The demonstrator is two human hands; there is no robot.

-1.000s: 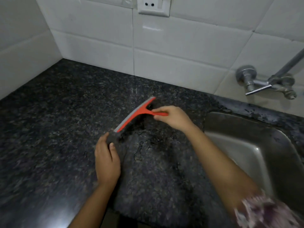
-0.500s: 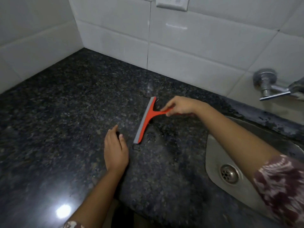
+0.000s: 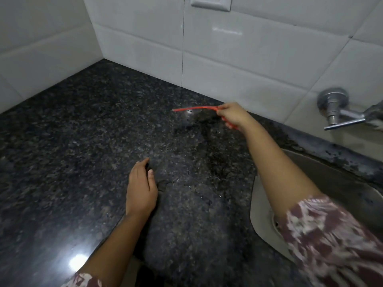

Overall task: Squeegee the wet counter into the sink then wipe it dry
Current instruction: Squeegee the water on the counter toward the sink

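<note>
**Squeegee held edge-on over the wet granite**

The right hand (image 3: 230, 114), just right of the frame's centre and a little above it, has its fingers curled tightly round the handle of the red squeegee (image 3: 194, 108); the tool is seen edge-on as a thin red line running left from the fist, and a short red stub of the handle shows below the hand; whether the blade touches the stone cannot be told, though a dark shadow lies just beneath it.

The left hand (image 3: 141, 187) rests on the counter (image 3: 72, 141) below the centre of the frame, fingers relaxed and loosely bent, holding nothing; it is well apart from the squeegee.

The counter is dark speckled granite; irregular wet patches (image 3: 209, 160) darken it between the two hands and towards the sink, with small shining beads lower down; a bright glare of light sits in the lower left.

The steel sink (image 3: 258, 206) is set into the counter at the right edge, partly hidden by the right forearm and its maroon-and-white patterned sleeve (image 3: 331, 239); a chrome tap (image 3: 335, 108) juts from the white tiled wall (image 3: 259, 59) in the upper right; a white socket plate (image 3: 210, 3) sits at the top centre.
</note>
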